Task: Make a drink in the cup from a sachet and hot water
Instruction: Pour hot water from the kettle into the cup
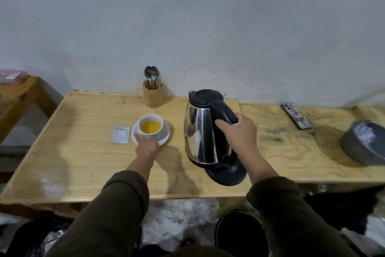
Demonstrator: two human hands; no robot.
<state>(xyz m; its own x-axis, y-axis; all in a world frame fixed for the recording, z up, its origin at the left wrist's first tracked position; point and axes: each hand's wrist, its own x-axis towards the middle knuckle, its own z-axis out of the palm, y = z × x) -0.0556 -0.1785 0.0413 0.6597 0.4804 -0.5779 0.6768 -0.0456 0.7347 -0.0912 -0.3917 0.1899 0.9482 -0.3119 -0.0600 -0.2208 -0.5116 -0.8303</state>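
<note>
White cup (150, 126) upright on a white saucer (164, 133), on the wooden table (83, 152), left of centre. Cup filled with yellow-orange liquid, surface slightly cloudy. Opened silvery sachet (120, 134) flat on the table, just beside the saucer on its left, not touching as far as can be told.

Left hand (146, 144) at the near rim of the saucer, fingers curled onto the edge and grasping it; thumb tip close to the base of the cup. Whether any finger touches the cup itself: cannot tell.

Right hand (239, 131) clenched around the black handle of the steel kettle (203, 131), fingers wrapped over the top of the grip. Kettle tilted slightly, spout toward the far left, lid closed. Body directly above the black base (229, 173); near side appears just lifted off it, contact at the far side unclear.

Wooden holder (152, 95) with two spoons (151, 75) standing bowl-up, at the back edge of the table against the grey wall, behind the cup. Phone (296, 115) in a patterned case flat on the table to the right of the kettle. Grey bowl (364, 144) tilted at the far right edge. Both forearms in dark olive sleeves.
</note>
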